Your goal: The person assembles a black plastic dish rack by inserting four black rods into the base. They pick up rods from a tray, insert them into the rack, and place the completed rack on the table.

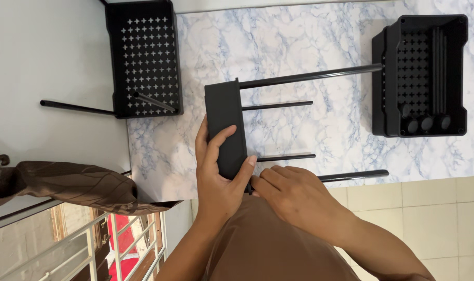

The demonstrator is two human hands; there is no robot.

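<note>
A black plastic shelf tray stands on its edge on the marble-patterned table. Several black rods stick out of it to the right. My left hand grips the tray's near end, thumb on its face and fingers round its side. My right hand rests against the tray's lower corner, at the base of the thick rod nearest the table's front edge. What its fingertips grip is hidden.
A perforated black tray sits at the table's left end with a rod poking out over the edge. Another black tray at the right holds several rods and caps. Tiled floor lies beyond the table edge.
</note>
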